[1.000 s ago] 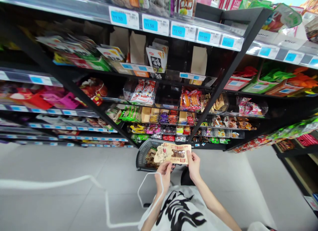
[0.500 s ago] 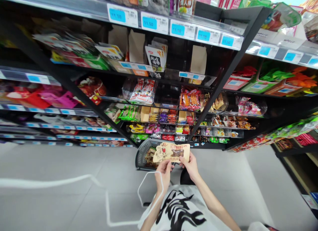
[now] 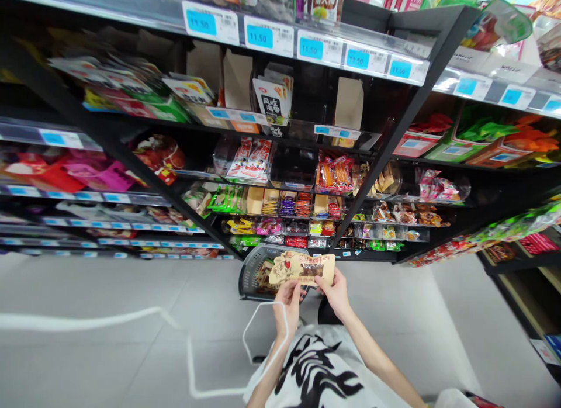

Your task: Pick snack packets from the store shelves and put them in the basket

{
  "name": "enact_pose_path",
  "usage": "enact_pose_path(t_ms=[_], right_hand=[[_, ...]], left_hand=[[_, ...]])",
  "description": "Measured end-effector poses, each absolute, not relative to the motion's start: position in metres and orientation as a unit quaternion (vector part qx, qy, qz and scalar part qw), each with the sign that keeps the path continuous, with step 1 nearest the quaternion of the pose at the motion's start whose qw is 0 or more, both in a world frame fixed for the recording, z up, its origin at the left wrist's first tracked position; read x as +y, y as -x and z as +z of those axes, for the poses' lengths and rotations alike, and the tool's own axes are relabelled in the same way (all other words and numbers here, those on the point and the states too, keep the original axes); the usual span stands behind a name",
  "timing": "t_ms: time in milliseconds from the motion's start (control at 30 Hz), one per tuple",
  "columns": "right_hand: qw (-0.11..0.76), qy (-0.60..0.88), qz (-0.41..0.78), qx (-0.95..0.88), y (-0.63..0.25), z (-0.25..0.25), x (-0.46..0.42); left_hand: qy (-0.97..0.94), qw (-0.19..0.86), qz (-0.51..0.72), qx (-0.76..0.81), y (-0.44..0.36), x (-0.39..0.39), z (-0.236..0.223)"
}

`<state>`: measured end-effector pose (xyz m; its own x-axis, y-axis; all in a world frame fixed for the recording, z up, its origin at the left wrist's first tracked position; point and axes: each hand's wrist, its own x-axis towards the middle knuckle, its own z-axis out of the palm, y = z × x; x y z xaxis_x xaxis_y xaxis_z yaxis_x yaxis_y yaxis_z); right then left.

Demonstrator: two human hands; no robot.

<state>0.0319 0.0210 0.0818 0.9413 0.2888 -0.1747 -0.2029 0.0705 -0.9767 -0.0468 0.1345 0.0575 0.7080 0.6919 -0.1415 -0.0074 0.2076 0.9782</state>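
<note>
I hold a flat beige snack packet (image 3: pixel 301 268) with a cartoon figure and red lettering in both hands, in front of my chest. My left hand (image 3: pixel 289 298) pinches its lower left edge with closed fingers. My right hand (image 3: pixel 335 292) grips its lower right edge, thumb on the front. Just beyond the packet a dark grey shopping basket (image 3: pixel 252 270) sits on the floor with some packets inside it.
Black store shelves (image 3: pixel 377 151) full of snack packets and blue price tags (image 3: pixel 267 37) rise ahead and to both sides. A white cable (image 3: pixel 193 361) loops over the grey tiled floor at the left. More shelving stands at the lower right (image 3: pixel 521 279).
My right hand has slid a little leftward along the packet's lower edge. The packet has shifted slightly left and lower with it.
</note>
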Motion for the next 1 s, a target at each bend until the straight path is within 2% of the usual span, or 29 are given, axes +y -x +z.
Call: enact_pose_path(t_ms=[167,333,433,667,833,1000], right_hand=[[0.721,0.677,0.144,-0.035,-0.0331,0.0804,0.0195],[0.685,0.707,0.084,-0.156,-0.0344,0.0783,0.0152],[0.677,0.711,0.088,-0.171,-0.0335,0.0784,0.0149],[0.75,0.636,0.174,-0.053,-0.0341,0.0805,0.0162],[0.756,0.622,0.191,-0.065,-0.0305,0.0784,0.0175],[0.747,0.63,0.2,-0.069,-0.0293,0.0717,0.0175]], left_hand=[[-0.561,0.754,0.197,0.279,0.0448,0.1352,0.0553],[-0.451,0.838,0.136,0.275,0.0461,0.1302,0.0488],[-0.457,0.827,0.142,0.296,0.0462,0.1285,0.0476],[-0.49,0.784,0.191,0.329,0.0462,0.1351,0.0559],[-0.516,0.763,0.186,0.342,0.0469,0.1357,0.0526],[-0.494,0.787,0.201,0.31,0.0468,0.1351,0.0504]])
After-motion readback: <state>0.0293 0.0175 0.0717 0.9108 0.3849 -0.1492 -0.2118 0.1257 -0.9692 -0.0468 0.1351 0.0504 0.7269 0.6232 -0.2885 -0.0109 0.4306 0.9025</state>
